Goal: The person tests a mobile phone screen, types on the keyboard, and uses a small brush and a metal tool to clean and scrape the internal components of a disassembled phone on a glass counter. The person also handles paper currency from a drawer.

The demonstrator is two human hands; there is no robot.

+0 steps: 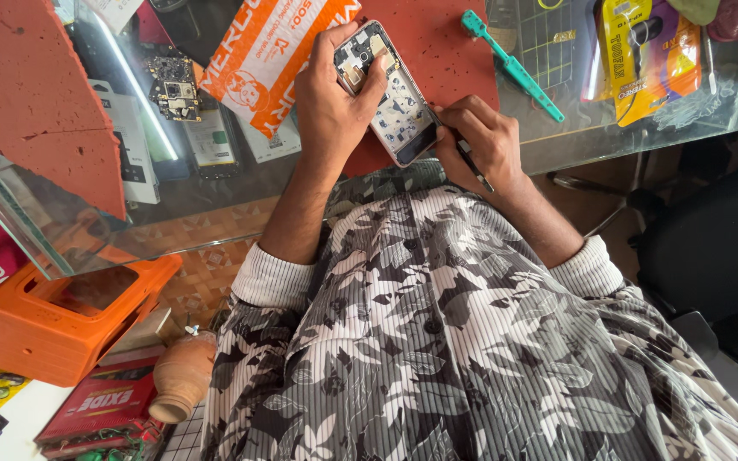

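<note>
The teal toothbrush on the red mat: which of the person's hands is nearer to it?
Right. The right hand, holding a thin dark tool at the opened phone, sits just below-left of the teal toothbrush. The left hand grips the phone, farther left.

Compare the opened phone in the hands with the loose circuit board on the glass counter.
The phone is held up by the left hand, and the right hand works at it with a thin tool; the circuit board lies untouched on the glass. The phone is larger and keeps its frame; the board is small, bare and dark. Both show exposed electronics.
</note>
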